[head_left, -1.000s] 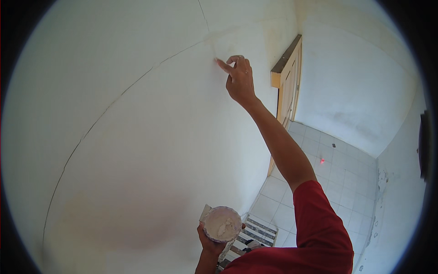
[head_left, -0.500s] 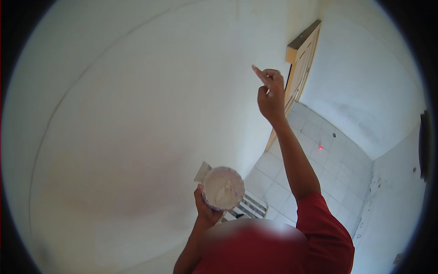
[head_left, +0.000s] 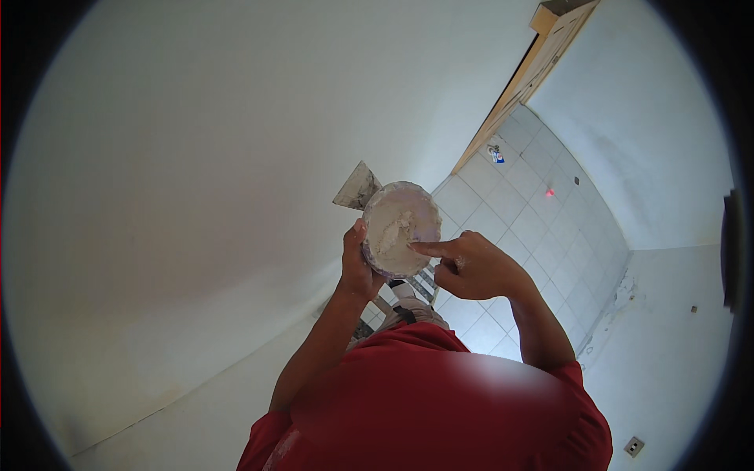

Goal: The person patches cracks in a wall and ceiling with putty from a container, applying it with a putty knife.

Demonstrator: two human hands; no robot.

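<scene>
Hands meet at centre: left hand (head_left: 360, 271) grips a small bowl (head_left: 399, 228) of white filler, right hand (head_left: 471, 267), at three o'clock, dips one pointed finger in, apparently mid-job.

Premises: a bare room interior under finishing work, most likely in a dwelling. A plain white wall (head_left: 196, 180) fills the left of the view. To its right lies a pale tiled floor (head_left: 542, 228) with dark grout lines. A wooden door frame (head_left: 542, 55) stands where wall meets floor. Opposite the wall, a second white wall carries a socket plate (head_left: 633, 447).
</scene>
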